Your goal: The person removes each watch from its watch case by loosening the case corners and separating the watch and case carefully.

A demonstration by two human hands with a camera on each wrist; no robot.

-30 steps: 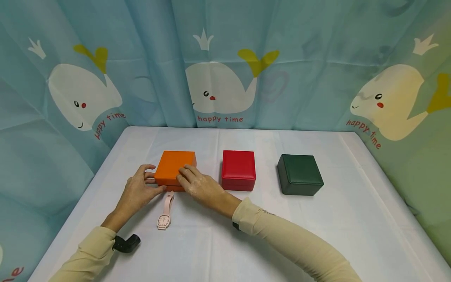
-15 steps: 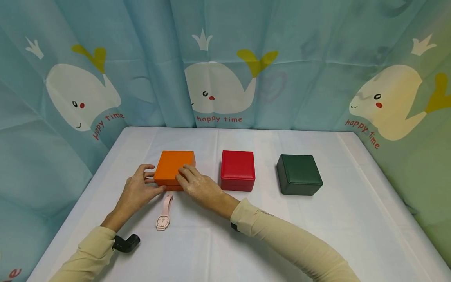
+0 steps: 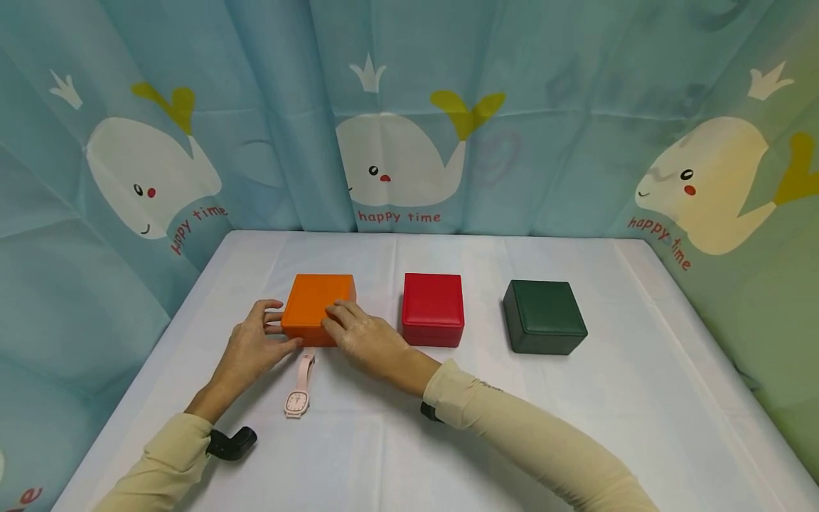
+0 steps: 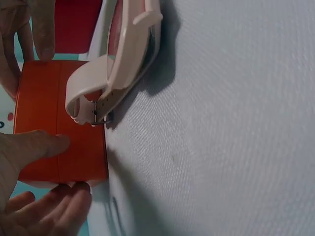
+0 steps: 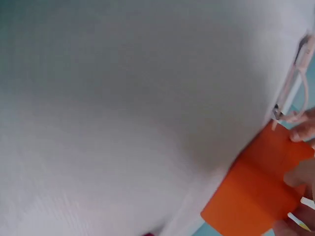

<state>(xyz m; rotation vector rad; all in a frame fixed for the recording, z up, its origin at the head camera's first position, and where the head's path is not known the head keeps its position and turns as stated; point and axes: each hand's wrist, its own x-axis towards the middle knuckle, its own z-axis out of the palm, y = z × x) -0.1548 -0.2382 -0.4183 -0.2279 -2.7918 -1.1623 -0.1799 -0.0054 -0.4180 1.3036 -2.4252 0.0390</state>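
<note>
In the head view an orange box (image 3: 312,297) with its lid down stands at the left of the table. My left hand (image 3: 251,352) holds its left front corner, thumb on the front face and fingers along the left side. From the right, my right hand (image 3: 371,345) grips the box's right front part, fingers bent over the top edge. A pale pink wristwatch (image 3: 297,400) lies in front of the box, dial up. The left wrist view shows the watch's buckled strap (image 4: 88,76) close before the box front (image 4: 81,152), where a lid seam runs.
A red box (image 3: 433,306) stands right of the orange one, and a dark green box (image 3: 546,316) stands farther right. Both have their lids down. The white-covered table (image 3: 461,441) backs onto a blue curtain (image 3: 409,64) printed with whales.
A dark gap under the orange box's lid, seen a second ago, has gone as the lid came down. Both hands keep nearly the same places.
</note>
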